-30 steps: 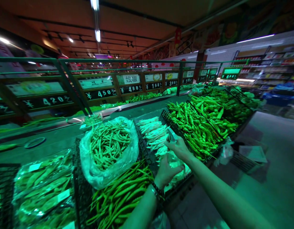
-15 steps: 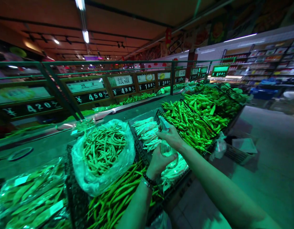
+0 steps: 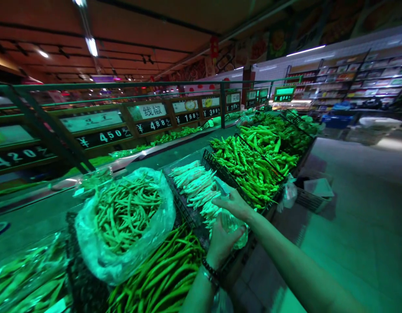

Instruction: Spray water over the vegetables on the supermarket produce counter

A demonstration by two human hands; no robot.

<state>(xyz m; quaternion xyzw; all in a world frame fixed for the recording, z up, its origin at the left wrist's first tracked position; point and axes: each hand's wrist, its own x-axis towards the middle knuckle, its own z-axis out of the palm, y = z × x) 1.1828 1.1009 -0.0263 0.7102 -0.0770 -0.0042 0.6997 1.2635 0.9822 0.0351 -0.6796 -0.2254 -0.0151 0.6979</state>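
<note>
Both my hands hold a clear plastic bag over a crate of pale peppers. My right hand pinches the bag's top edge, fingers closed. Below it, my left hand, with a bead bracelet on the wrist, grips the bag's body. The bag seems to hold some pale peppers, though I cannot make out how many.
A plastic sack of green beans sits left of my hands, dark long beans in front of it. Green peppers fill black crates to the right. Price signs line a green rail behind. Open floor and a crate lie to the right.
The view has swung so the stand sits further left. Both hands dropped slightly toward the pale peppers, still holding the bag.
</note>
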